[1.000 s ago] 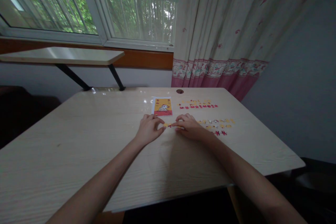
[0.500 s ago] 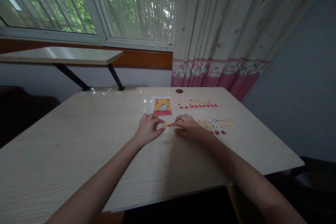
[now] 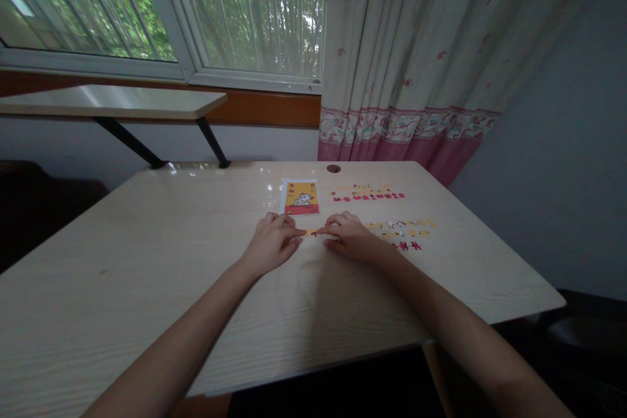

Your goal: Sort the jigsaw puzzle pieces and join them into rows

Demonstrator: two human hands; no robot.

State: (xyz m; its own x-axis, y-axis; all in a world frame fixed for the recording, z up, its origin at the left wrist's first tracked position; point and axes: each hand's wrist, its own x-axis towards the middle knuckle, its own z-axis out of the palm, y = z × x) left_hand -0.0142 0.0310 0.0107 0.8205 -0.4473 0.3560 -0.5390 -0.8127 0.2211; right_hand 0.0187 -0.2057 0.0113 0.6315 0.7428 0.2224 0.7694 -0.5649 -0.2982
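Observation:
Both my hands rest on a pale wooden table (image 3: 147,261), fingertips meeting over a small yellow and red puzzle piece (image 3: 310,232). My left hand (image 3: 270,245) pinches the piece from the left with thumb and forefinger. From the right, my right hand (image 3: 349,236) presses its curled fingers onto the same piece or one joined to it. Just beyond the hands lies a yellow and red picture card (image 3: 301,196) showing a white animal. Loose puzzle pieces (image 3: 401,232) lie in rows to the right of my right hand.
Another row of red and yellow pieces (image 3: 368,193) sits farther back, near a round cable hole (image 3: 334,168). A second tabletop (image 3: 112,102) stands under the window at the left. A flowered curtain (image 3: 411,52) hangs behind the table.
Both hands stay at the same piece; my left forefinger has reached slightly further to the right onto it. The view has drifted a little.

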